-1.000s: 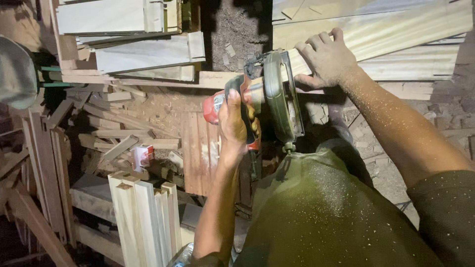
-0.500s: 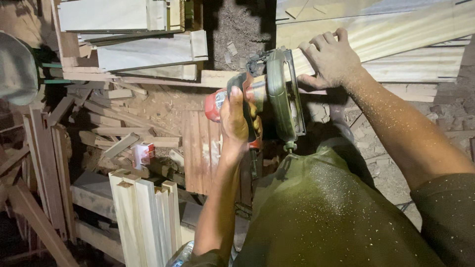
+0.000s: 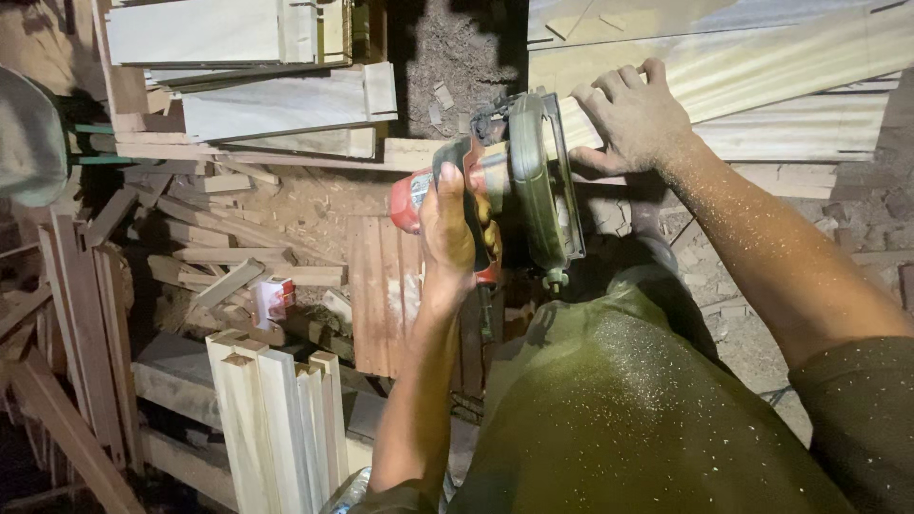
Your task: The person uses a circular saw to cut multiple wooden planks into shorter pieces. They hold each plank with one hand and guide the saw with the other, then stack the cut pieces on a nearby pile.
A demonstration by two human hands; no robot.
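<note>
Head view: left hand (image 3: 449, 228) clenched around handle of red circular saw (image 3: 495, 190), blade guard just toward 3 o'clock of that fist. Right hand (image 3: 633, 119) pressed flat, fingers spread, on pale long board (image 3: 762, 67) at 1 o'clock of saw. Board's long axis running 9 to 3 o'clock, slightly tilted; right hand touching, left nearer saw

Offcuts crowd a workshop floor

Pale grooved posts (image 3: 281, 424) stand near left; a small red-and-white box (image 3: 274, 299) sits among wood scraps (image 3: 205, 228).
</note>
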